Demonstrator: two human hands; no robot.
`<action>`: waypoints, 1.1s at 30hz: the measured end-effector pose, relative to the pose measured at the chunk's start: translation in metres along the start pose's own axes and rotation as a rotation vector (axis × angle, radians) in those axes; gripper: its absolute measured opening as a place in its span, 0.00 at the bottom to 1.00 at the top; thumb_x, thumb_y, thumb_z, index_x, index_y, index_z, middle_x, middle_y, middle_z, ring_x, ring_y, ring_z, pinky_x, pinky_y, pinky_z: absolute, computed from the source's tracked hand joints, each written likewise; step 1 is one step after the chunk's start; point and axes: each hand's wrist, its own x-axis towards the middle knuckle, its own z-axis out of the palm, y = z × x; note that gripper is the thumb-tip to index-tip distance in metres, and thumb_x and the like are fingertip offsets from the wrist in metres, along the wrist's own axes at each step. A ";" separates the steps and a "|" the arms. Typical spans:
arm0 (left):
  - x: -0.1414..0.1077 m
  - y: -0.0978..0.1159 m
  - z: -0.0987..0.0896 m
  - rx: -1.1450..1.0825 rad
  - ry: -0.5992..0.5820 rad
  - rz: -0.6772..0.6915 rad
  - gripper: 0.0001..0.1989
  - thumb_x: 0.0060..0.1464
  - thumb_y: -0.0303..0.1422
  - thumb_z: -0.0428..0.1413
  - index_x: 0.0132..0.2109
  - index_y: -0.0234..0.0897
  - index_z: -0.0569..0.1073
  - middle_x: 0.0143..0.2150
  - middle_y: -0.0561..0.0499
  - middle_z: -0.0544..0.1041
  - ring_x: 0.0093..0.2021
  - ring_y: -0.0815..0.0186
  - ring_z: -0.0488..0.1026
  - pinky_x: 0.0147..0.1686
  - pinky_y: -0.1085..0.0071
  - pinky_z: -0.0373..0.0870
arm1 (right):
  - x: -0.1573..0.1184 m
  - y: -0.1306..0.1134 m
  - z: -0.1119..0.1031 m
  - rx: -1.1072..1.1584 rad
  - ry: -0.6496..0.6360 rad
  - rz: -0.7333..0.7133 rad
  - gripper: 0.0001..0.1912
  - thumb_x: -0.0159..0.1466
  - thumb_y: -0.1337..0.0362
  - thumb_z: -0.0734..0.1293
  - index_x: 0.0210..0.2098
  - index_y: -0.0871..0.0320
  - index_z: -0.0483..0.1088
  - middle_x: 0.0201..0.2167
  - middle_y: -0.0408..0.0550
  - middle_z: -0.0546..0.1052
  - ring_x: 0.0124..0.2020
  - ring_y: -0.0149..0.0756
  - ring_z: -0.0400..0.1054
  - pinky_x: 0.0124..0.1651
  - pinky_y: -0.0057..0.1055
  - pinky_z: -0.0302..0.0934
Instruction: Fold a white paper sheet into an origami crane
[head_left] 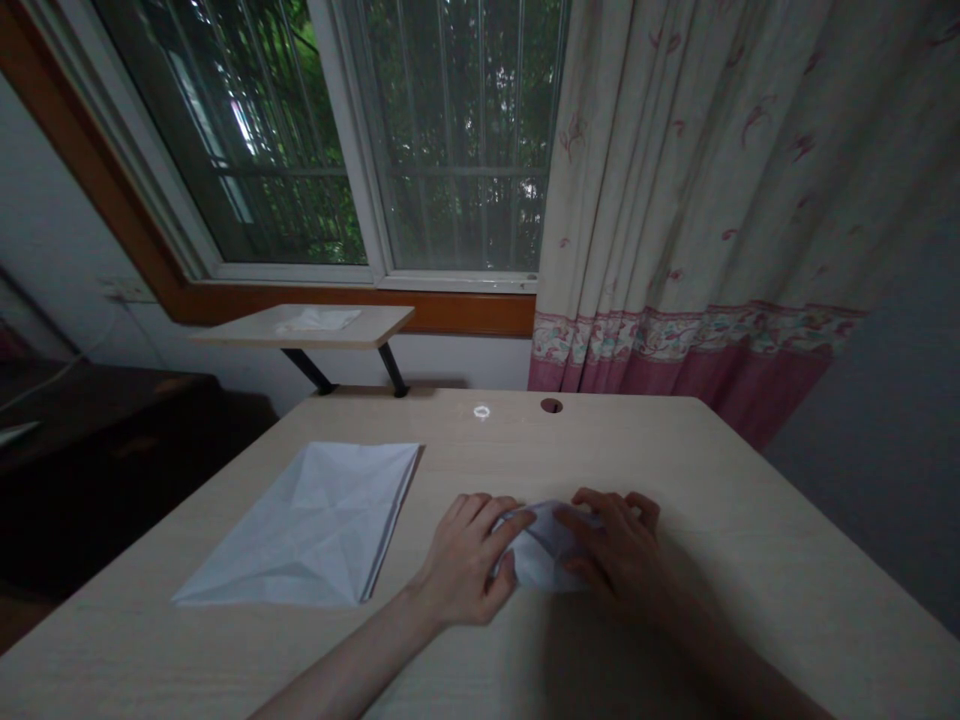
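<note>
A small piece of folded white paper lies on the desk between my two hands. My left hand is at its left side, index finger on the upper edge and thumb against the left part. From the right, my right hand covers part of the paper, its index finger and thumb on the surface and its other fingers bent. Both hands are closed around the paper's sides. The underside of the paper and the parts beneath my fingers are hidden.
Creased white sheets lie stacked at the left of the wooden desk. A raised shelf at the back left bears a crumpled white tissue. A round cable hole is near the back edge. A curtain hangs behind.
</note>
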 end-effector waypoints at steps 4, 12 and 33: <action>0.000 0.000 0.000 0.008 0.007 -0.006 0.21 0.56 0.30 0.46 0.56 0.35 0.70 0.48 0.42 0.74 0.41 0.57 0.68 0.39 0.60 0.65 | -0.003 0.003 0.000 0.014 -0.026 -0.006 0.14 0.70 0.57 0.59 0.50 0.53 0.71 0.47 0.52 0.75 0.43 0.43 0.69 0.48 0.42 0.52; -0.004 -0.010 0.005 0.007 0.045 -0.029 0.21 0.56 0.29 0.47 0.56 0.34 0.70 0.47 0.41 0.74 0.42 0.56 0.69 0.39 0.59 0.67 | -0.020 0.043 0.017 0.323 0.051 0.074 0.17 0.69 0.53 0.58 0.51 0.54 0.68 0.59 0.58 0.67 0.57 0.51 0.63 0.55 0.49 0.57; -0.007 -0.024 0.004 0.044 0.049 -0.096 0.19 0.58 0.30 0.48 0.54 0.33 0.71 0.47 0.40 0.73 0.44 0.54 0.67 0.42 0.57 0.68 | -0.034 0.078 0.058 1.015 0.028 0.524 0.16 0.59 0.49 0.72 0.37 0.54 0.73 0.44 0.54 0.77 0.41 0.42 0.74 0.39 0.32 0.70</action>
